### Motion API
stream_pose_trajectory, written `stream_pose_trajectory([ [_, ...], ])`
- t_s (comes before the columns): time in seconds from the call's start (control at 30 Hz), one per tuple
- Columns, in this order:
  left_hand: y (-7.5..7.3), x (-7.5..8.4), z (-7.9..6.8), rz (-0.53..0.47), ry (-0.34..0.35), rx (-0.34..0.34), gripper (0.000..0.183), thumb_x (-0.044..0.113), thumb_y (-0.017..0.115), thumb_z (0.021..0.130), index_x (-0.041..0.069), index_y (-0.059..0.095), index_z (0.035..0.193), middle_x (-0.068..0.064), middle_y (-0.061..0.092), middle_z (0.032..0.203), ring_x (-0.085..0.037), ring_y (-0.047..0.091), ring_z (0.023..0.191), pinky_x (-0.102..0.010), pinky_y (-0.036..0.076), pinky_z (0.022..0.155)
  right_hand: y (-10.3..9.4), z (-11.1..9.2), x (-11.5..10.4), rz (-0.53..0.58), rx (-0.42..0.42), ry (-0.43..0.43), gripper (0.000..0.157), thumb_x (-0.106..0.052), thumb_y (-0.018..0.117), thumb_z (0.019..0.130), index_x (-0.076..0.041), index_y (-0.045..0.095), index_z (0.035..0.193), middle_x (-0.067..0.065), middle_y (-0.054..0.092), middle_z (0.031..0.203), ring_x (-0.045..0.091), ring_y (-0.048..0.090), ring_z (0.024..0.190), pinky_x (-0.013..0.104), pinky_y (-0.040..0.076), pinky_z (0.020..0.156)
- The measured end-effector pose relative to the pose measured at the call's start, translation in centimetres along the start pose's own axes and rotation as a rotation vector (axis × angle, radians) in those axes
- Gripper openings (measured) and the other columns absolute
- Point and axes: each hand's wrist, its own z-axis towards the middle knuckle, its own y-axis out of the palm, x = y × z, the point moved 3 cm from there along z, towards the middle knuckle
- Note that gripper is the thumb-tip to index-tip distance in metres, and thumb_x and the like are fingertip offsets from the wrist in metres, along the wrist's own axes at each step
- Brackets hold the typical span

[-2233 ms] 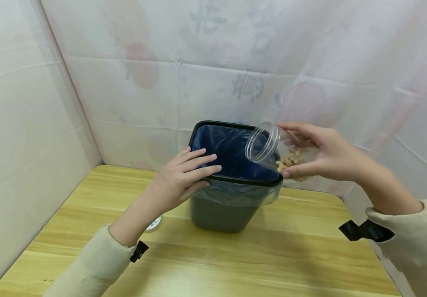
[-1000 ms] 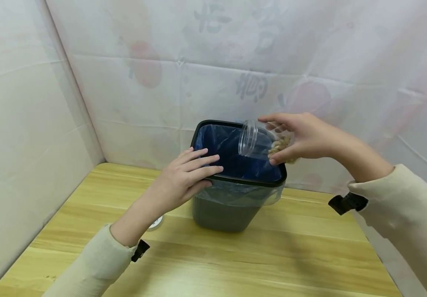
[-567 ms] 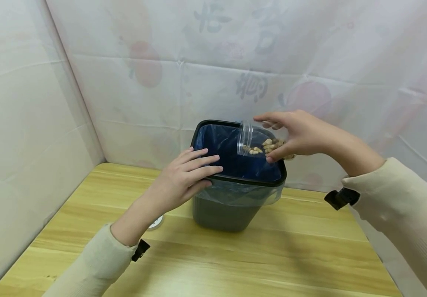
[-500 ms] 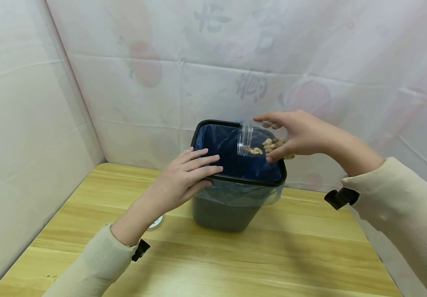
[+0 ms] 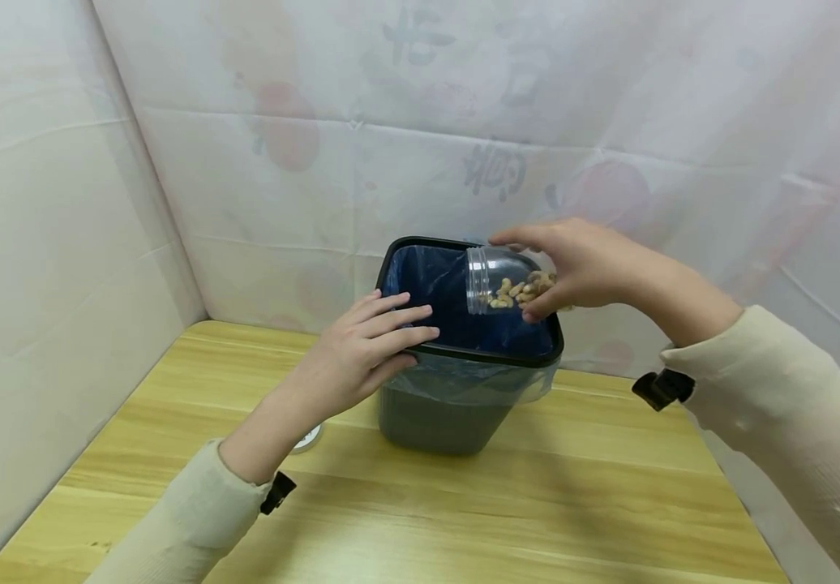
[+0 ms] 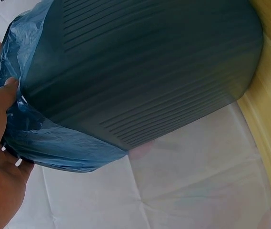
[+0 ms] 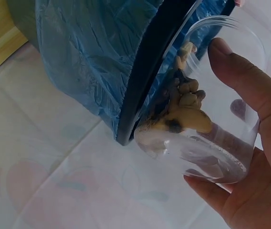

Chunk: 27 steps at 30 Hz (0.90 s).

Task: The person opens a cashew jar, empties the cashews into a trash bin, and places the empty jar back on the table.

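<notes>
In the head view, a grey trash bin [image 5: 435,418] with a black rim and a blue bag liner stands on the table. My left hand [image 5: 343,353] rests across its near left rim, fingers extended over the opening and thumb outside. My right hand [image 5: 588,264] holds a clear plastic jar [image 5: 511,264] on its side, the lidless mouth pointing left above the bin. Curved, cashew-like nuts [image 5: 537,284] lie inside the jar, some near its mouth. In the right wrist view, thumb and fingers grip the jar's wall beside the black rim [image 7: 149,67].
A round, white-topped disc [image 5: 306,439], perhaps a lid, lies partly hidden behind my left forearm on the wooden table [image 5: 420,519]. Printed white cloth [image 5: 245,203] hangs behind and at the sides, close to the bin's far side.
My right hand has brought the jar leftward over the bin and levelled it. Nuts have slid from the jar's bottom toward its mouth. My left hand has stayed on the rim.
</notes>
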Motion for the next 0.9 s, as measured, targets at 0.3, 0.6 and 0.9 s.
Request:
stream_pose_trajectory([
  [0.3, 0.45, 0.21, 0.27, -0.014, -0.003, -0.004, 0.041, 0.021, 0.071, 0.094, 0.019, 0.065, 0.134, -0.003, 0.057, 0.144, -0.026, 0.043, 0.142, -0.053, 0.029, 0.118, -0.07, -0.3, -0.11, -0.016, 0.0, -0.009, 0.096, -0.038, 0.09, 0.072, -0.028, 0.039, 0.153, 0.009, 0.05, 0.149, 0.02, 0.064, 0.086, 0.051, 0.051, 0.088],
  [0.6, 0.53, 0.3, 0.34, -0.016, -0.002, 0.002, 0.041, 0.02, 0.071, 0.093, 0.019, 0.065, 0.134, -0.004, 0.058, 0.143, -0.026, 0.043, 0.141, -0.054, 0.029, 0.117, -0.24, -0.21, -0.42, -0.06, -0.017, 0.003, 0.095, -0.034, 0.09, 0.073, -0.028, 0.039, 0.154, 0.009, 0.049, 0.15, 0.035, 0.052, 0.13, 0.057, 0.049, 0.094],
  [0.9, 0.53, 0.28, 0.37, -0.024, 0.007, 0.025, 0.042, 0.02, 0.072, 0.092, 0.019, 0.065, 0.133, -0.004, 0.059, 0.142, -0.027, 0.046, 0.139, -0.056, 0.032, 0.115, -0.44, 0.24, -0.72, -0.114, -0.046, 0.018, 0.096, -0.034, 0.089, 0.075, -0.031, 0.036, 0.155, 0.01, 0.047, 0.151, 0.036, 0.053, 0.127, 0.057, 0.05, 0.091],
])
